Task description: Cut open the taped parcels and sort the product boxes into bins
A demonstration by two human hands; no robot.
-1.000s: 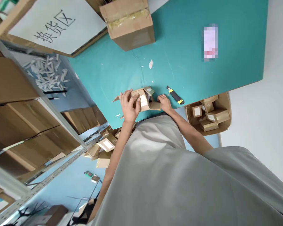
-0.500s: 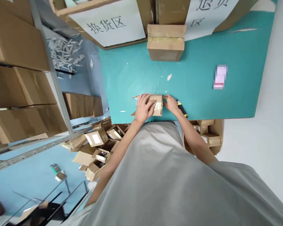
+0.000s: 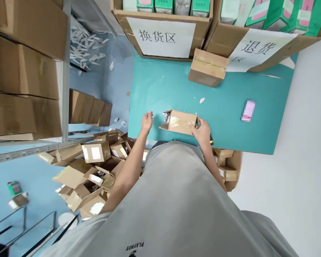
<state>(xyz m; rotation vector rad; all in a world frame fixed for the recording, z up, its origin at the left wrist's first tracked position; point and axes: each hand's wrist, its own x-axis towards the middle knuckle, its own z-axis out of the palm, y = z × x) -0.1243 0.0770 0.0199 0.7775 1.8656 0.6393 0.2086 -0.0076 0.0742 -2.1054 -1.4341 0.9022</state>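
A small cardboard box (image 3: 180, 121) with shiny clear tape lies on the green tabletop in front of me. Its left end stands open, flaps out, and crumpled grey-white stuffing (image 3: 166, 116) shows inside. My right hand (image 3: 202, 132) grips the box's right end, fingers at the flap there. To the left of the box, apart from it, my left hand (image 3: 147, 121) is raised with its fingers curled together; whether they hold something small I cannot make out. Behind my right wrist a black-and-yellow cutter knife (image 3: 211, 142) is mostly hidden.
Another taped carton (image 3: 208, 67) stands at the table's back, before two large labelled boxes (image 3: 163, 37) holding green packages. A blurred pink phone-like item (image 3: 248, 111) lies right. Opened cartons (image 3: 96, 153) pile up on the floor at left, beside a shelf (image 3: 65, 71) of boxes.
My left hand has come off the box and moved left, baring the open end and its stuffing. My right hand has closed over the box's right end. The view has shifted.
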